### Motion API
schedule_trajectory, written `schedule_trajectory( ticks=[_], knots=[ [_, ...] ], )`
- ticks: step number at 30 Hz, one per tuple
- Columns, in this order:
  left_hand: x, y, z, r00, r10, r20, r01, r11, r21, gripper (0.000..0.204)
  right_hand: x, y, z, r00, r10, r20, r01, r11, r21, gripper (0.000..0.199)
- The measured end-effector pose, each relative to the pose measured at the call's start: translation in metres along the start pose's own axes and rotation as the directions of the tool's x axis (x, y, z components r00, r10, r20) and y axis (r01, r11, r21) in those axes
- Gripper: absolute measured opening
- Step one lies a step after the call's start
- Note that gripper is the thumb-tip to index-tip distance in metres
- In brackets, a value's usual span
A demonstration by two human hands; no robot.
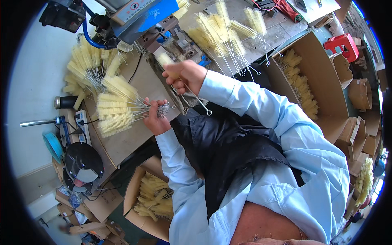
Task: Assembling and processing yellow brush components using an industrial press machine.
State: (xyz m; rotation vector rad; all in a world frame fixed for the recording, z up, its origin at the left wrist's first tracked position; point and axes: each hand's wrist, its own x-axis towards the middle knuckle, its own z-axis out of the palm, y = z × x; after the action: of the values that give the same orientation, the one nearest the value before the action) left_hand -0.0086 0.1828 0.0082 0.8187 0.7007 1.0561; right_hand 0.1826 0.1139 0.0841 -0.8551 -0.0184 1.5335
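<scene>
My left hand (155,119) is closed round the wire handles of a fanned bunch of bottle brushes (115,110) with pale yellow bristles. Their looped ends poke out on the right side of the fist. My right hand (185,75) grips a bottle brush (165,59) in front of the metal fixture of a bench machine (181,45). Its bristle head is blurred and points toward the fixture; a wire with a looped end trails below the hand. Whether a second brush is in that hand I cannot tell.
More brushes lie in a pile (87,65) on the left of the bench and in a group (218,30) at the back right. Cardboard boxes of brushes stand at the right (326,77) and below left (141,171). A red stool (343,45) is at far right.
</scene>
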Motion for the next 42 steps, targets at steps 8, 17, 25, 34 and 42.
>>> schedule_trajectory(
  ticks=[8, 17, 25, 34, 42],
  knots=[
    [-0.001, 0.001, -0.001, 1.000, -0.022, -0.002, 0.022, 1.000, 0.012, 0.049, -0.014, 0.032, -0.006, 0.983, -0.182, -0.038, 0.166, 0.952, -0.257, 0.033],
    [-0.001, 0.003, 0.004, 1.000, 0.004, -0.002, -0.004, 0.999, 0.053, 0.048, -0.028, 0.009, -0.056, 0.920, -0.378, -0.104, 0.335, 0.896, -0.292, 0.039],
    [-0.002, 0.001, 0.005, 1.000, 0.012, 0.002, -0.012, 0.998, 0.064, 0.046, -0.027, 0.000, -0.057, 0.936, -0.332, -0.113, 0.305, 0.929, -0.210, 0.037],
    [-0.001, 0.002, 0.004, 0.999, 0.017, 0.037, -0.019, 0.997, 0.075, 0.046, -0.021, -0.015, -0.056, 0.984, -0.180, 0.000, 0.180, 0.983, -0.028, 0.034],
    [-0.002, 0.002, 0.002, 1.000, 0.023, -0.003, -0.023, 0.997, 0.076, 0.043, -0.025, -0.032, -0.052, 0.987, -0.112, -0.116, 0.090, 0.980, -0.175, 0.031]
  ],
)
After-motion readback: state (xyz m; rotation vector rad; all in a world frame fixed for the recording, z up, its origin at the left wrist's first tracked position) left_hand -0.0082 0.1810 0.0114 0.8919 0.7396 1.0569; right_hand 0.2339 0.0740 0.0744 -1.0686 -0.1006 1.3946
